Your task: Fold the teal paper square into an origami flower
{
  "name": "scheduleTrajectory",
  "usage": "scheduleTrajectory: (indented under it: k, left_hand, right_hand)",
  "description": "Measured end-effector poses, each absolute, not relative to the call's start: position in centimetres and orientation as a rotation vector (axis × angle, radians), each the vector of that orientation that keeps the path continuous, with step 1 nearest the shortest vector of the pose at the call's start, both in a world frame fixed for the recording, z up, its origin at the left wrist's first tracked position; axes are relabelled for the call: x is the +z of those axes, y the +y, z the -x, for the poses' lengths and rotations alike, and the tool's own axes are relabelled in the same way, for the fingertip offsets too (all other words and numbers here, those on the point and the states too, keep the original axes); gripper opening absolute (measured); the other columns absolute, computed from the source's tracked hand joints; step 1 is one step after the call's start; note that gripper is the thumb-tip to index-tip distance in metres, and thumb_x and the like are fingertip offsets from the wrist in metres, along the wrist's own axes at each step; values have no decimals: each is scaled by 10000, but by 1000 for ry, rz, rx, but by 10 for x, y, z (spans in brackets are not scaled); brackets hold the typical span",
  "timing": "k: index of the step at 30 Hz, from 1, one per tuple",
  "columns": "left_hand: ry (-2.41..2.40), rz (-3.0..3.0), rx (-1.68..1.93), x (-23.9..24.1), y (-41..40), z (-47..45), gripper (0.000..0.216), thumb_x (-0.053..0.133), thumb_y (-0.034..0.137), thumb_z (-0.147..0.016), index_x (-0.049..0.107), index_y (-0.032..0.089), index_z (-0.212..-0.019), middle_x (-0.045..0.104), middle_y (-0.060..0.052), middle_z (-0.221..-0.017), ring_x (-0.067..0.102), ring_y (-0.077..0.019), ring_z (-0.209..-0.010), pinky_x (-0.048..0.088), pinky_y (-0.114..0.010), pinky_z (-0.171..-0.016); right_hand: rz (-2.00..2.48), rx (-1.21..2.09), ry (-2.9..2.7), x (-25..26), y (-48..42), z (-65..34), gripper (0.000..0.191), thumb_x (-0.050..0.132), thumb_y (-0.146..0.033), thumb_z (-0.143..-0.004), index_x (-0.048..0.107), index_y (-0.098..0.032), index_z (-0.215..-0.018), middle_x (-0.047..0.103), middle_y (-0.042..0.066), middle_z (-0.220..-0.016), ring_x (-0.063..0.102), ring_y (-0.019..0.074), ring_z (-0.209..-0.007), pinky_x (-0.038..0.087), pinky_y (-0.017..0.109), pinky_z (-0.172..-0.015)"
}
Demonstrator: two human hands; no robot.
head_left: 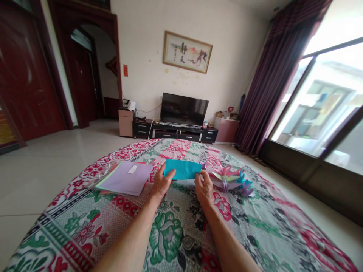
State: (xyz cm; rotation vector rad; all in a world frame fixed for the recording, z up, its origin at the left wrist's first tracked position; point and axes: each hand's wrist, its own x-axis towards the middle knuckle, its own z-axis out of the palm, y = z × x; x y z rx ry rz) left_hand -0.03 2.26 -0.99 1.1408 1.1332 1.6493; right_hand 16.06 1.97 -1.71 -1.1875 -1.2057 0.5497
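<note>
A blue rectangle of paper is held up between my two hands, a little above the patterned tablecloth. My left hand pinches its left end, thumb on the near face. At the right end my right hand grips the lower corner with thumb and fingers. Left of my hands lies a stack of coloured paper sheets, a lilac one on top with a small white slip on it. To the right sit several folded paper cranes in pink, green, purple and blue.
The round table wears a floral cloth. What looks like a clear plastic wrapper lies by the stack. Beyond the table a television stands on a low black cabinet. A purple curtain and window are at the right.
</note>
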Motion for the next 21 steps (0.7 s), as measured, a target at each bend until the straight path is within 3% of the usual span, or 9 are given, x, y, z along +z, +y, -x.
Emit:
scheduleTrajectory:
  k: [2,4,9,16,21]
  left_hand:
    - [1060,-1113,1560,-7,19,0,273,703,354,-655,670,211,-885,699,-36,-766,649,-199,-612,472,-263,-514]
    - [984,-1057,1521,-6,17,-1,261,727,363,-617,663,198,-810,687,-21,-701,647,-188,-591,460,-245,-497]
    - [871,-920,1490,-8,19,-1,310,780,328,-523,651,175,-761,687,-17,-709,653,-177,-655,475,-238,-554]
    - [962,-886,1568,-14,27,-4,281,742,293,-545,653,173,-784,677,-7,-654,637,-157,-600,444,-222,-509]
    - [964,-908,1604,-12,28,-9,294,727,270,-537,648,170,-802,665,0,-631,624,-148,-570,451,-219,-505]
  right_hand:
    - [1154,565,-1151,-16,21,-160,295,550,-444,-720,594,-202,-883,573,-35,-596,517,131,-556,435,247,-560]
    - [1110,600,-1090,-15,22,-159,306,570,-453,-695,590,-201,-869,598,-20,-672,557,141,-622,471,256,-592]
    - [1112,713,-989,-16,26,-158,318,599,-429,-665,599,-183,-866,573,-35,-659,541,115,-552,493,256,-560]
    - [942,929,-886,-20,28,-157,304,666,-407,-619,606,-181,-814,616,-15,-745,586,126,-664,518,268,-631]
    - [862,994,-760,-16,27,-150,414,731,-372,-581,580,-220,-936,643,11,-924,619,133,-731,533,268,-643]
